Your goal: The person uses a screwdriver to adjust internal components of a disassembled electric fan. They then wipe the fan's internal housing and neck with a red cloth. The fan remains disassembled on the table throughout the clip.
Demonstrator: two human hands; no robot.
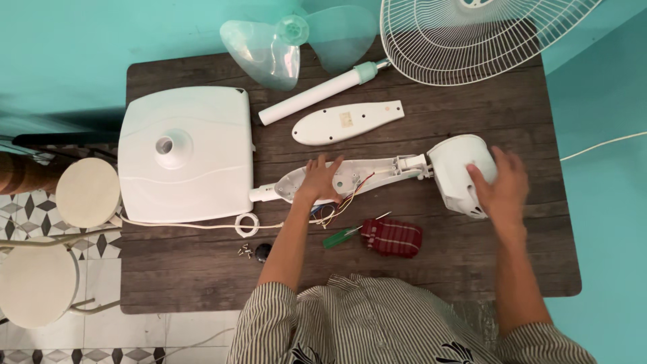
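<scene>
The left hand is pressing flat, fingers spread, on the opened control housing of a dismantled stand fan, and the right hand is cupping the white motor casing at the housing's far end. Neither hand is closing around anything; both are resting on the parts. The assembly is lying across the middle of the dark wooden worktop, with thin coloured wires spilling out toward the person. A green-handled screwdriver is lying just beside a red checked cloth, and a few small screws are sitting near the worktop's front edge. The risk appears to be the loose wires: turning the casing could tug or pinch them at the joint, and a sliding forearm could be sweeping the screws onto the floor.
</scene>
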